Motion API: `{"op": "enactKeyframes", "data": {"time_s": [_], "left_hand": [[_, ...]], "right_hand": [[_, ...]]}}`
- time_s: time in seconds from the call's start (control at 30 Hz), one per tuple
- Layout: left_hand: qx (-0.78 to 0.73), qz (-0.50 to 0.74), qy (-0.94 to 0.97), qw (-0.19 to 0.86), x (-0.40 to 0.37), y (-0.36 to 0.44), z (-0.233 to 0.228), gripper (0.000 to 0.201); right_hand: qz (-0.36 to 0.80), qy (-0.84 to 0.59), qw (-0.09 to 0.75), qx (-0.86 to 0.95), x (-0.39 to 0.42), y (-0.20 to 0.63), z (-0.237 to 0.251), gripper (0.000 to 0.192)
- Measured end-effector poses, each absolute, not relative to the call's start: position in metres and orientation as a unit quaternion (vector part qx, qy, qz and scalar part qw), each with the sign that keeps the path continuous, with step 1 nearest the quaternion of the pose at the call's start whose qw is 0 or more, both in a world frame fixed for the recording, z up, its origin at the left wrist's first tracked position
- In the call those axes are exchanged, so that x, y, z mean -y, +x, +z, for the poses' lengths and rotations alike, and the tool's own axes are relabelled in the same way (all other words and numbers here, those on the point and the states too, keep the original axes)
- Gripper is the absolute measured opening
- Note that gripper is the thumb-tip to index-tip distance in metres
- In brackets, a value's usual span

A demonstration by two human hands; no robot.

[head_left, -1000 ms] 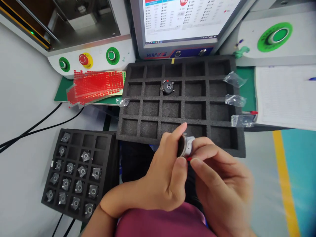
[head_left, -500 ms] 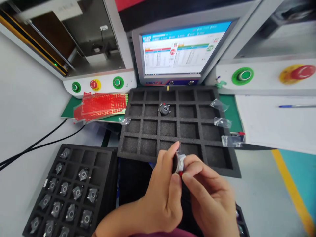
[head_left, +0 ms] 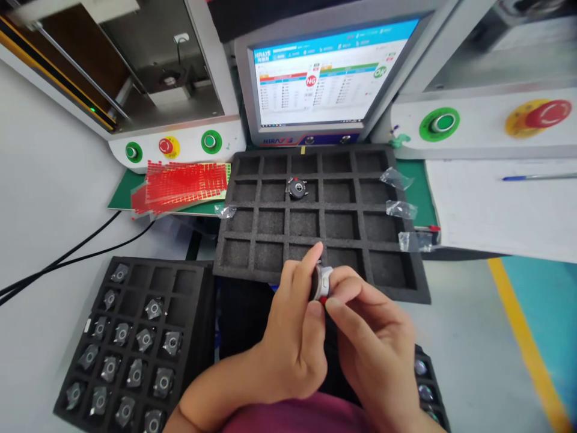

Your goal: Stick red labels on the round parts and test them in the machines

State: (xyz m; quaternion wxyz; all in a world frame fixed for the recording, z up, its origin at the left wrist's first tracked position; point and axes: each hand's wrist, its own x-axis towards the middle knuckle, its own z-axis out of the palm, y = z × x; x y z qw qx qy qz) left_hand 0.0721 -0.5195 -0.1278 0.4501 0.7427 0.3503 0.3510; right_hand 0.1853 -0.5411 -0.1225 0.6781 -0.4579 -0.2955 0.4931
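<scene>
Left hand [head_left: 295,337] and right hand [head_left: 381,334] clamp their grip on a watch [head_left: 325,278], lower centre. Much of it is hidden.

Pale wall [head_left: 36,180], grey floor [head_left: 469,325], yellow stripe [head_left: 520,325]

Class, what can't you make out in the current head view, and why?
Head view:
Held watch: much of it covered by the left hand and right hand.
Monitor: most text too small to read.
Lower-right tray: partly behind the right arm, cut off by the bottom edge.
Pen: end cut off by the right edge.
</scene>
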Motion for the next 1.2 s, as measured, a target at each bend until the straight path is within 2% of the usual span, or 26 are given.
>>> {"op": "enactKeyframes", "data": {"time_s": [0.53,0.77,0.9,1.07,1.13,1.2], "left_hand": [[-0.348,0.335,0.737,0.473,0.515,0.072,-0.119,0.054],[-0.35,0.358,0.763,0.408,0.511,0.072,-0.118,0.059],[-0.346,0.369,0.764,0.401,0.509,0.071,-0.122,0.059],[-0.334,0.384,0.755,0.413,0.506,0.068,-0.12,0.054],[-0.323,0.379,0.749,0.437,0.505,0.066,-0.118,0.052],[-0.298,0.358,0.745,0.478,0.503,0.063,-0.114,0.05]], "right_hand": [[0.499,-0.468,0.671,0.288,0.543,0.184,-0.12,0.02],[0.535,-0.447,0.669,0.258,0.544,0.183,-0.119,0.018],[0.579,-0.431,0.653,0.227,0.541,0.185,-0.119,0.023],[0.599,-0.407,0.665,0.182,0.53,0.183,-0.122,0.053],[0.608,-0.392,0.664,0.19,0.527,0.183,-0.124,0.052],[0.601,-0.395,0.662,0.213,0.526,0.184,-0.126,0.043]]}}
